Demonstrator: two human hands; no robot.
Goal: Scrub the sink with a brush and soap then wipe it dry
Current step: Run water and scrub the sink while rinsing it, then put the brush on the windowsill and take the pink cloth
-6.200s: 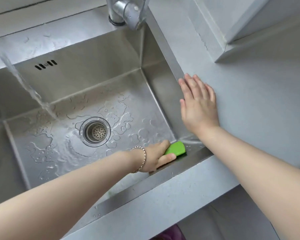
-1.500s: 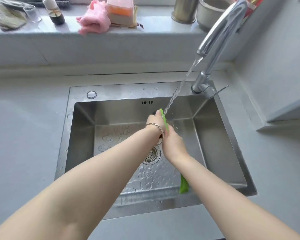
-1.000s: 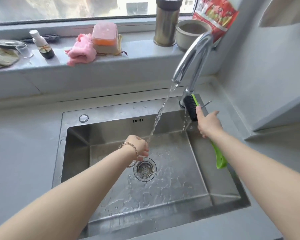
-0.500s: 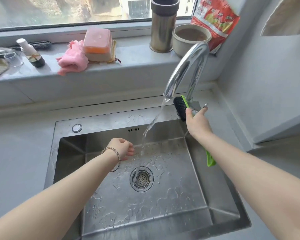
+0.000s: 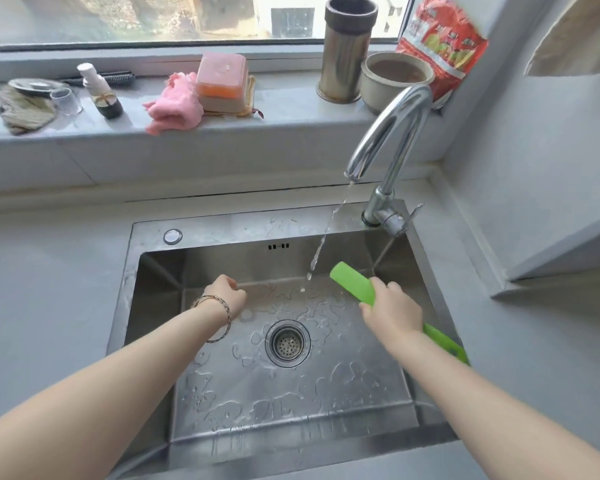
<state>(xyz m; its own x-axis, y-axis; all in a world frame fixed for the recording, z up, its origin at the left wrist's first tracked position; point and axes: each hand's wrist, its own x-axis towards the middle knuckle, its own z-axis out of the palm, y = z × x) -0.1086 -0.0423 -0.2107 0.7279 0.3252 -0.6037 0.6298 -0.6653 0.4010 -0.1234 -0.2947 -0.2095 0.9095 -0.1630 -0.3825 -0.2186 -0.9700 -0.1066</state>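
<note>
Steel sink [image 5: 222,226], grey counter [image 5: 49,292], windowsill [image 5: 284,123].

Windowsill [image 5: 291,121] — steel canister [image 5: 349,50], ceramic pot [image 5: 378,90], red bag [image 5: 440,46], small bottle [image 5: 102,93]

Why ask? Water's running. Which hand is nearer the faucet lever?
Right. The right hand, gripping the brush, is just below the faucet lever; the left hand is farther left.
</note>
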